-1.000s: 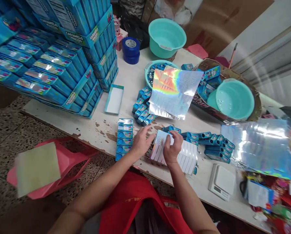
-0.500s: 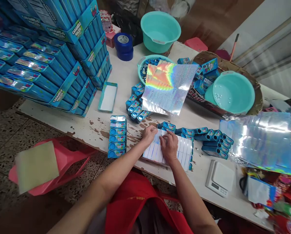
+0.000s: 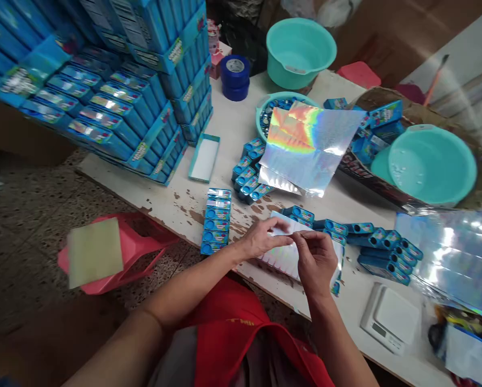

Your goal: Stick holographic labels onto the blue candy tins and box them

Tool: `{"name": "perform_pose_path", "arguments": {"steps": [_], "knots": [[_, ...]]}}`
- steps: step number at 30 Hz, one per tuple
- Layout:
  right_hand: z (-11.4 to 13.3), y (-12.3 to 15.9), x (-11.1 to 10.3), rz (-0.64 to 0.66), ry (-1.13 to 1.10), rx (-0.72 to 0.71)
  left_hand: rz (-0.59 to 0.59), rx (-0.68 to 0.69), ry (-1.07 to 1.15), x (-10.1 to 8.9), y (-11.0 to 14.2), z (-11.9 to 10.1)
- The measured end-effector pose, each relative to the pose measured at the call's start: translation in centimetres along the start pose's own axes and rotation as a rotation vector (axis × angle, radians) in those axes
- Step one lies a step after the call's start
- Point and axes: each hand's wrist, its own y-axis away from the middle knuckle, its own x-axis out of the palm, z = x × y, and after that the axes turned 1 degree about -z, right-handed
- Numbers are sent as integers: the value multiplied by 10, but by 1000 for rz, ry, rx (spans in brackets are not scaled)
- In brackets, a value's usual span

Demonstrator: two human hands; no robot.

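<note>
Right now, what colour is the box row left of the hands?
In the head view, the box row is mostly blue.

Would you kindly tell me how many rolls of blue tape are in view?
2: the upper roll sits on the lower roll, beside the tall stack of blue boxes. Others may be hidden.

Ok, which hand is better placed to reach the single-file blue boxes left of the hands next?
Probably the left hand: it is nearer the single-file blue boxes and looks open. The right hand is farther off, over the pale strips, thumb and index close together; I can't tell if they hold anything.
</note>
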Motion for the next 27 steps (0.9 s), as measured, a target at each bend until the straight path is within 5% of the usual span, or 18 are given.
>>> {"name": "perform_pose_path", "arguments": {"steps": [2,5,10,13,20,27], "knots": [[-4,6,25,54,-41,79,28,-182,94,-19,18,4],[-16,20,74,134,-24,191,-116,-304,26,-63,41,18],[-36,44,156,145,25,241,-215,-309,-334,-144,66,29],[-42,51,183,102,47,232,-194,-295,-513,-170,67,34],[-54,48,196,33,167,229,-181,-290,-582,-170,52,69],[-57,43,188,64,189,305,-496,-338,-705,-148,69,79]]}}
